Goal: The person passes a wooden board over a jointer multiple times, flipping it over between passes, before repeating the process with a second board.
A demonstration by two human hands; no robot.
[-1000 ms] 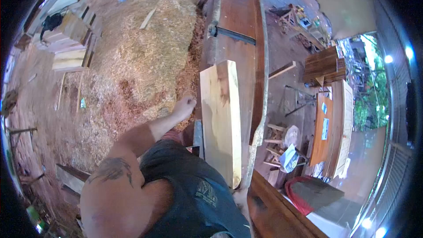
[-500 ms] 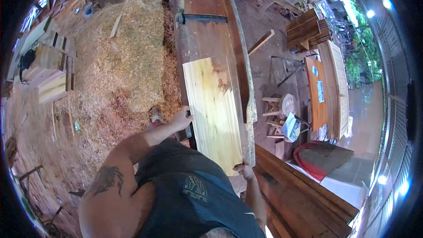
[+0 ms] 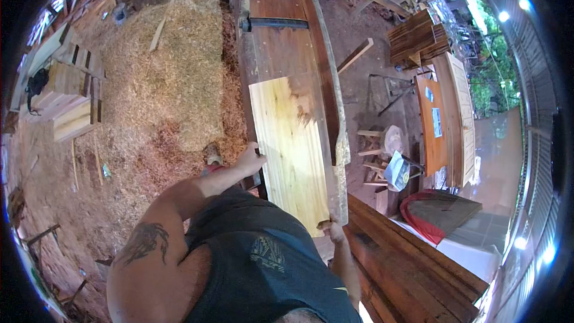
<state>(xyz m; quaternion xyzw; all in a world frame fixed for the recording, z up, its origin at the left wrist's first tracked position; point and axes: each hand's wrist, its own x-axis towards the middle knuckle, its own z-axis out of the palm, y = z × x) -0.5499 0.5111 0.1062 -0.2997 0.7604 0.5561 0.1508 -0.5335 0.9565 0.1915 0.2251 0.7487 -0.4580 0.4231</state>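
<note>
A pale wooden board [image 3: 290, 161] with a brown rough patch near its far right corner lies flat on a long jointer-like table [image 3: 263, 60]. My left hand [image 3: 251, 159] is closed at the board's left edge, its fingers curled in. At the near right corner, my right hand [image 3: 332, 229] grips the board's end, thumb towards the top face. Farther along the table, a dark bar [image 3: 277, 23] crosses its width, apart from the board. A raised wooden fence [image 3: 323, 78] runs along the right side.
Wood shavings [image 3: 185, 66] cover the ground to the left, near a stack of boards [image 3: 75, 90]. Dark planks [image 3: 412, 257] lie close on my right. Beyond them are small wooden stools [image 3: 393, 140], an orange panel [image 3: 431, 125] and a loose beam [image 3: 355, 55].
</note>
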